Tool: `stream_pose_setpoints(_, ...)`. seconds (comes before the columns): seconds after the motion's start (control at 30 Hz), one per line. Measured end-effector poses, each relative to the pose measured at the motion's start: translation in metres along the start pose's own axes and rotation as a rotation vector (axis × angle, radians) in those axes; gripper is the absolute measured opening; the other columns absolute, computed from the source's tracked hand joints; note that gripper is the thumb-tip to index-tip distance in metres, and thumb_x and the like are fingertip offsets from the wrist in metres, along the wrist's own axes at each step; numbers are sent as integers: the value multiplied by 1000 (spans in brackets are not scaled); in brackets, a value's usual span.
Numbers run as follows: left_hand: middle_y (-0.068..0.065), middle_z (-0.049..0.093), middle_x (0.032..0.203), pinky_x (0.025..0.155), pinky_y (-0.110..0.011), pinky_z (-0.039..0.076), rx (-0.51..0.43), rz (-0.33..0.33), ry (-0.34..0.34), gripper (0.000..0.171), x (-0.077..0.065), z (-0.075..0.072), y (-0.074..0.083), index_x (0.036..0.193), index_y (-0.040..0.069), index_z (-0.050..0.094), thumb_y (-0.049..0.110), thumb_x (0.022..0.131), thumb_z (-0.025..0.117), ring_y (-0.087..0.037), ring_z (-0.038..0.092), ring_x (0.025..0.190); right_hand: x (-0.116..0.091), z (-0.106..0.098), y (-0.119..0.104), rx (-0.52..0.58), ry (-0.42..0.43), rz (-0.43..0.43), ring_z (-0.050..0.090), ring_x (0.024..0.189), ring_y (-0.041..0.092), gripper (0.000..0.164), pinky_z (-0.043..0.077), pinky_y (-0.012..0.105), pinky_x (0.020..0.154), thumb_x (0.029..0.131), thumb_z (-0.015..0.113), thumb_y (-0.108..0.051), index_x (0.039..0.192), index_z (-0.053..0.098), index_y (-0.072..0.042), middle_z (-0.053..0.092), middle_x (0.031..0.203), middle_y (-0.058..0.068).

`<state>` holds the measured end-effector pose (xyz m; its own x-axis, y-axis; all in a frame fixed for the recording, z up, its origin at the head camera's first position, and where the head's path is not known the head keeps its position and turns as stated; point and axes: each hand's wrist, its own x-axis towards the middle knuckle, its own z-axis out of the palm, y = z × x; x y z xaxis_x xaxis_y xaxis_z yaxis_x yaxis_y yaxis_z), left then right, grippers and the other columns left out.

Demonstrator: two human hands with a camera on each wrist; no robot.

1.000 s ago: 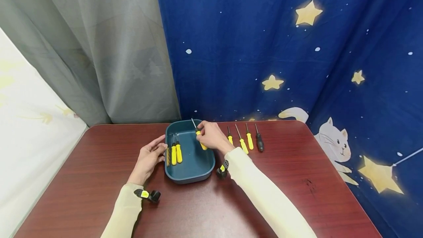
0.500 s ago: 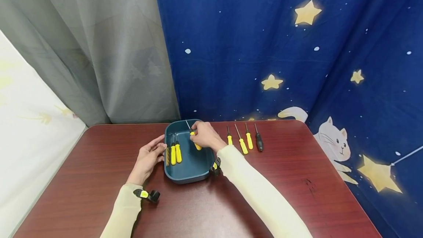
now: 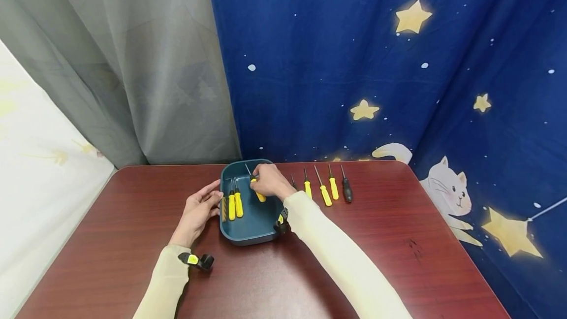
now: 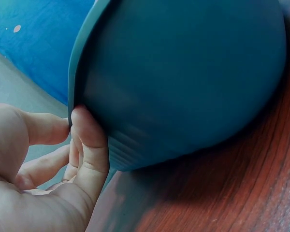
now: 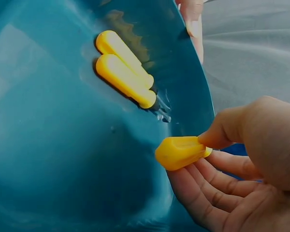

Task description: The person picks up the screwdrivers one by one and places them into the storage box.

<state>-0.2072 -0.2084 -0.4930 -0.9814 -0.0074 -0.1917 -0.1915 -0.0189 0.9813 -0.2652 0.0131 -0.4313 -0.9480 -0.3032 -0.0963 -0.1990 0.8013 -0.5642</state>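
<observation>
Yellow-handled screwdriver (image 3: 260,197), left of centre in the head frame, pinched in the right hand (image 3: 271,181), has shifted slightly left over the blue tray (image 3: 252,223); tray floor spreads toward its lower right; the left hand (image 3: 198,210) pinches the tray's left rim.

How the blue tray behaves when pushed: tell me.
The blue tray would probably slide rather than tip, being low and broad. Its thin rim might flex slightly. The two screwdrivers lying inside may shift, seeming loose.
</observation>
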Motion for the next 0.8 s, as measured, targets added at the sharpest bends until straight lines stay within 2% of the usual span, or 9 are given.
stream_pose_setpoints(0.17,-2,63,108,67,-19,56,-1,3,-5,51,0,-1,-1,155,17,47,17,106,58,-6,60,81,3,1,-3,-17,-8,-19,61,70,13,31,52,22,64,96,71,-22,122,67,-5,64,91,3)
stream_pose_setpoints(0.33,-1,63,107,66,-20,56,-5,-3,-5,50,1,-1,-1,155,18,47,17,105,58,-6,60,82,5,4,-8,8,-27,4,63,71,13,28,54,22,65,95,72,-21,117,67,-5,64,92,4)
stream_pose_setpoints(0.43,-2,63,108,66,-20,56,-3,0,-5,50,0,-1,0,155,17,47,17,106,58,-7,60,82,7,6,-10,55,-50,23,61,62,12,13,57,24,61,95,72,-18,95,66,-7,58,79,2)
stream_pose_setpoints(0.47,-2,63,108,66,-20,56,-3,2,-6,50,0,-1,0,155,17,47,17,106,58,-7,60,82,8,7,-10,68,-60,28,59,58,12,17,58,25,60,95,72,-17,84,63,-9,54,72,0)
stream_pose_setpoints(0.57,-3,63,109,66,-20,56,-1,7,-8,51,-1,-1,0,155,17,46,17,106,58,-7,60,82,13,10,-10,103,-95,57,53,47,12,44,61,29,61,95,71,-15,60,45,-15,39,54,-3)
stream_pose_setpoints(0.67,-3,63,109,66,-20,57,-1,8,-9,51,-1,-1,0,155,16,46,17,106,58,-7,60,81,17,14,-10,114,-117,94,52,44,14,56,63,32,64,96,70,-15,52,36,-18,32,48,-4)
stream_pose_setpoints(0.8,-3,64,108,66,-20,57,-3,12,-8,51,0,0,-1,155,15,46,15,106,58,-7,60,80,20,18,-11,112,-138,134,60,48,20,57,63,34,66,96,70,-15,49,37,-17,33,47,-3)
